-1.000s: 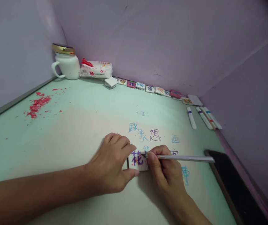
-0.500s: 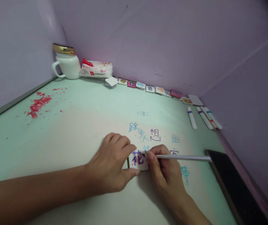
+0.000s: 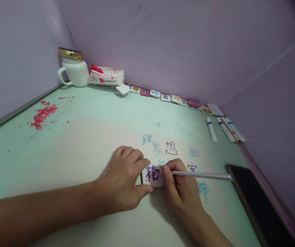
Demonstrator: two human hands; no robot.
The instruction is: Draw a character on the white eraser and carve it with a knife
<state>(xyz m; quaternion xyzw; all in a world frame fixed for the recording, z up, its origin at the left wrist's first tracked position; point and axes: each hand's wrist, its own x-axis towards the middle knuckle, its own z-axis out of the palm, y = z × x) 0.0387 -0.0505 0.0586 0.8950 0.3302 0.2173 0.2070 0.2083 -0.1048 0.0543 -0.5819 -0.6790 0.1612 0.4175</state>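
Note:
A small white square block (image 3: pixel 152 178) with a purple written character lies on the table, reddish specks showing around the strokes. My left hand (image 3: pixel 124 178) pinches its left side, index finger at the far edge and thumb at the near edge. My right hand (image 3: pixel 182 185) is closed around a slim silver craft knife (image 3: pixel 201 175), its handle pointing right. A dark blade end rests at the block's upper right part; the very tip is hidden by my fingers. Blue and purple characters (image 3: pixel 171 148) are written on the tabletop beyond my hands.
Red shavings (image 3: pixel 43 116) lie at left. A white mug with gold lid (image 3: pixel 75 70), a tissue pack (image 3: pixel 106 76) and a row of lettered blocks (image 3: pixel 165 97) line the wall. Several markers (image 3: pixel 211 129) and a dark phone-like slab (image 3: pixel 258 202) are at right.
The knife's handle has tilted slightly, its far end dipping nearer to me. My left hand and the block have stayed in place.

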